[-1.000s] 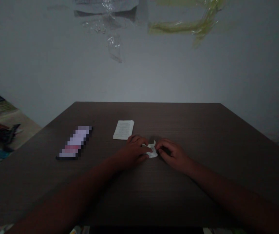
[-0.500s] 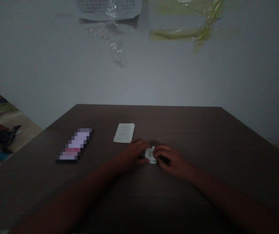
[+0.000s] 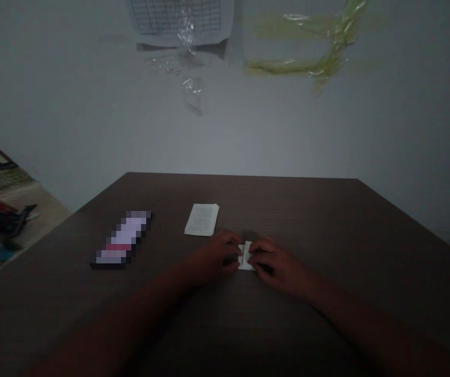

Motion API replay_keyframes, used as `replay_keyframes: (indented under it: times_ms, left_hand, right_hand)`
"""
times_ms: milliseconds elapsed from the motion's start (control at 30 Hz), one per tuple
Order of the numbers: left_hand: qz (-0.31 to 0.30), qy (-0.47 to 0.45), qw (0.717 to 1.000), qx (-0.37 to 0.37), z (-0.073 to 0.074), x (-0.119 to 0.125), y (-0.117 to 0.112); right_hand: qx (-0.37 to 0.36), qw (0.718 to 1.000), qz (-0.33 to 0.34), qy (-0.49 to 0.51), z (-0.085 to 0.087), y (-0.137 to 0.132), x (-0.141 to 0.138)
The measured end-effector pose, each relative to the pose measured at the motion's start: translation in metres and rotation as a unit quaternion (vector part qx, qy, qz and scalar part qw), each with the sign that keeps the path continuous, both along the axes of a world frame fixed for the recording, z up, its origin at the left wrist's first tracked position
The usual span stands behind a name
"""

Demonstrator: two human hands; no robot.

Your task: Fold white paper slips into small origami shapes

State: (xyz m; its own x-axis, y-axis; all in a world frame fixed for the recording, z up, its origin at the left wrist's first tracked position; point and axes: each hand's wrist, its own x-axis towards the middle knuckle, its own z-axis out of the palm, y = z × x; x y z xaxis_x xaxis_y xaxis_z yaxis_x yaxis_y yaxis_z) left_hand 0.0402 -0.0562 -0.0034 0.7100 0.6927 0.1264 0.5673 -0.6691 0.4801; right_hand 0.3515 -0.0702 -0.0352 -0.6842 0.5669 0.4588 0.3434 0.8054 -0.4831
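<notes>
Now narrower than before: folded white paper (image 3: 246, 256) clamped between left hand (image 3: 221, 252) and right hand (image 3: 277, 264) grips, lower center, near stacked printed sheets (image 3: 201, 220).

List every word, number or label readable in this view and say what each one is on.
Nothing can be quoted; no text is legible.
Stack of printed paper on the table: lines of print, too small to read.
Folded white paper between the left hand and right hand: no text made out.
Pixelated oblong object: blurred, unreadable.
Grid sheet on the wall: only grid lines show.
</notes>
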Motion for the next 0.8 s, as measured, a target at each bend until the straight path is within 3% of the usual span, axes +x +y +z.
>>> replay_keyframes:
  times_ms: [367, 800]
  left_hand:
    - [0.016, 0.020, 1.000, 0.013, -0.003, 0.000, 0.008]
    - [-0.028, 0.026, 0.999, -0.001, 0.009, -0.003, 0.013]
  right_hand:
    - [-0.019, 1.000, 0.025, -0.003, 0.008, -0.004, -0.005]
    - [-0.027, 0.999, 0.019, -0.019, 0.007, -0.001, -0.003]
